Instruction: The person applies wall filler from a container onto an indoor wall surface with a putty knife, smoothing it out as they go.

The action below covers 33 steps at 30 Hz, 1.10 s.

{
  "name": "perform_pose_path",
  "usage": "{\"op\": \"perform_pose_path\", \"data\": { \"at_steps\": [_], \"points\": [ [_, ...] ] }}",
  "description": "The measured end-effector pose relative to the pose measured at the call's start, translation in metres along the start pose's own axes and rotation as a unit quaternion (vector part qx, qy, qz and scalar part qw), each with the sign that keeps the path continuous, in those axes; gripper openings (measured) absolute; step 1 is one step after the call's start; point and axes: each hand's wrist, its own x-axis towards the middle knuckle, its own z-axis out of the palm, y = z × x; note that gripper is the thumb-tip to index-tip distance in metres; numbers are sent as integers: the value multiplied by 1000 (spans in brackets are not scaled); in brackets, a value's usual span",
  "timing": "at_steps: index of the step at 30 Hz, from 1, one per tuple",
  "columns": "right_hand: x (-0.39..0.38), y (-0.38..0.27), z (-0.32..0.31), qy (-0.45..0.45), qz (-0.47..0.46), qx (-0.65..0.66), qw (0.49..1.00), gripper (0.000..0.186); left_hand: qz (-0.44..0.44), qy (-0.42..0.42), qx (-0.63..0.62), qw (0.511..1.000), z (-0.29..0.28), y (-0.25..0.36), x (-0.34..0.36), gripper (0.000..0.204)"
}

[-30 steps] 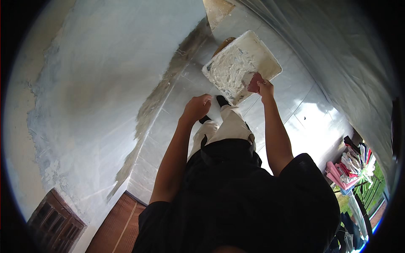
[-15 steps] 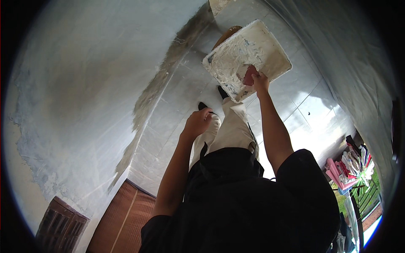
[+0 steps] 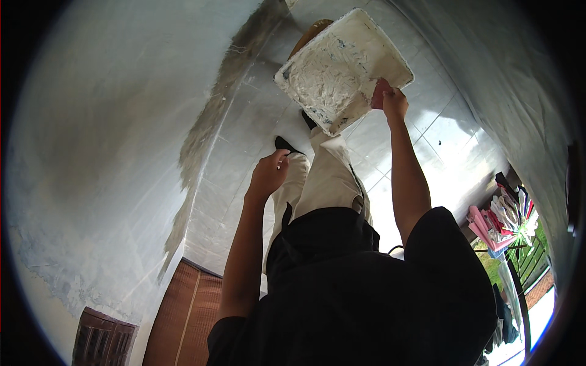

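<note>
on the left of the scene, wall: a broad pale wall (image 3: 110, 152) with a rough grey band of wet plaster where it meets the floor.
floor: pale glossy tiles (image 3: 256, 158) run from near to far; a brown woven panel lies at the near left.
person: seen from above, dark shirt, light trousers (image 3: 326, 180), dark shoes far below.
tray: a square white tray (image 3: 342, 61) caked with white plaster, held up at the far right, tilted, larger in view than half a second ago.
right hand: the right hand (image 3: 390, 100) grips the tray's near right corner, fingers wrapped over the rim; it has risen with the tray.
left hand: the left hand (image 3: 268, 174) is loosely curled, holding nothing that shows, and has dropped away from the tray toward the trousers.
change: the tray is now carried by one hand alone, so the load looks lifted clear and ready to work from.
clutter: pink and green items sit at the near right edge.
</note>
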Motion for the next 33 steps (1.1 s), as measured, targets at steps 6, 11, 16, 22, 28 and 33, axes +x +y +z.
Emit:
{"op": "perform_pose_path", "data": {
  "at_steps": [6,11,16,22,28,33],
  "points": [
    [-13,4,-1,-48,23,-15,998,25,-6,-19,30,999,4,9,9,30],
    [-22,5,5,-19,25,-15,999,25,-10,-34,50,998,6,14,17,29],
    [-19,-7,5,6,10,27,1000,20,-15,-45,54,997,10,20,22,29],
    [-2,-4,8,10,12,-1,1000,20,-9,-47,69,996,16,22,22,30],
    [-1,-3,8,-45,-7,9,999,22,-31,-42,86,995,16,5,13,31],
    [-8,0,8,-69,-18,-3,997,22,-44,-41,95,994,16,3,8,31]
  ]
}}
